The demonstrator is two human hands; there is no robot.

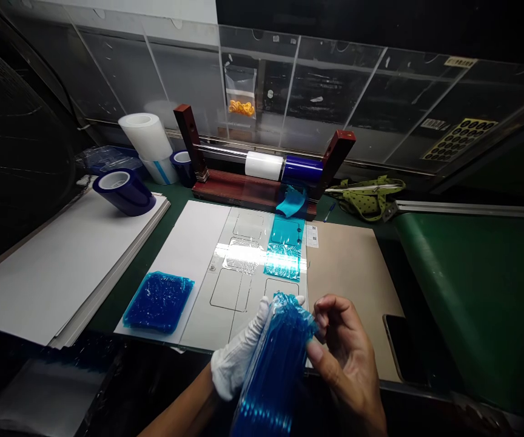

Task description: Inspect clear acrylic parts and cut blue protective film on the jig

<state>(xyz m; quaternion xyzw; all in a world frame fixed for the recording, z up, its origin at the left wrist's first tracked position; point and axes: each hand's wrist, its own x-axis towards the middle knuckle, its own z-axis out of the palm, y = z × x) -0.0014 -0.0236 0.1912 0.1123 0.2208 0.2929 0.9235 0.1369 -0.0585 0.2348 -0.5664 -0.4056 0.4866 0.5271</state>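
Observation:
My left hand (239,355), in a white glove, holds a thick stack of blue film-covered pieces (273,364) edge-up near the table's front edge. My bare right hand (346,358) pinches the top corner of that stack with thumb and fingers. Just beyond lies a grey template plate (225,321) with rectangular outlines; two of its outlines hold a clear piece (242,255) and blue pieces (284,250). A flat pile of blue pieces (158,301) lies on a white sheet to the left.
A wooden roller stand (244,185) carries white and blue film rolls at the back. A dark blue roll (123,189) lies on stacked white sheets at left, a white roll (146,138) behind. A brown board (355,267), a phone (401,355) and a green pouch (369,197) sit right.

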